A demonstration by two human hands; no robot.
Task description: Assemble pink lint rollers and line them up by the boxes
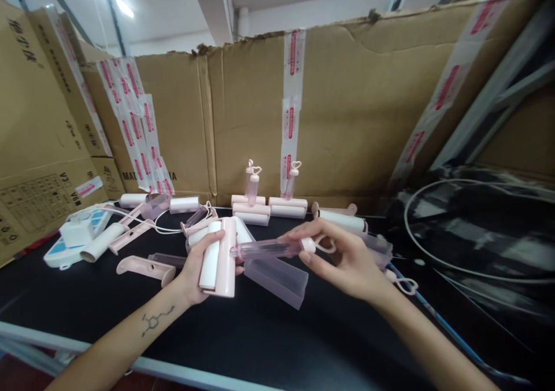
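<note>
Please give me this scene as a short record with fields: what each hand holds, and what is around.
left hand: holds pink roller head with white roll
right hand: holds translucent pink handle, its tip at the roller head
in front of hands: translucent cover on black table
behind: finished rollers standing upright, cardboard wall
left side: loose white rolls

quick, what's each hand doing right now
Left hand: closed around a pink roller head with its white roll.
Right hand: closed on a clear pink handle, its end at the roller head.
</note>
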